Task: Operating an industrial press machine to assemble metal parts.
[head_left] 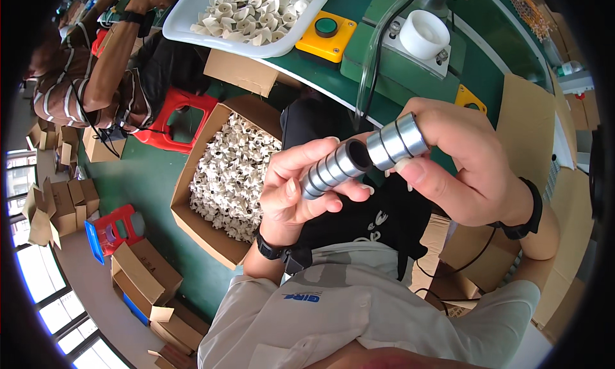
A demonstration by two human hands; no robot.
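Observation:
My left hand [291, 183] is closed round a stack of shiny metal rings [330, 172], lined up end to end as a tube with a dark hollow at its upper end. A second, shorter stack of metal rings [398, 141] is gripped between the thumb and fingers of my right hand [464, 157]. The two stacks tilt up to the right and nearly meet end to end in front of my body. Whether their ends touch, I cannot tell.
A white tray [173, 31] of small white finned parts stands on the green bench beside a yellow box with a green button [327, 28]. Right of it is a fixture with a white cup [424, 36]. A carton [186, 218] of similar parts stands below. A co-worker [96, 90] sits at left.

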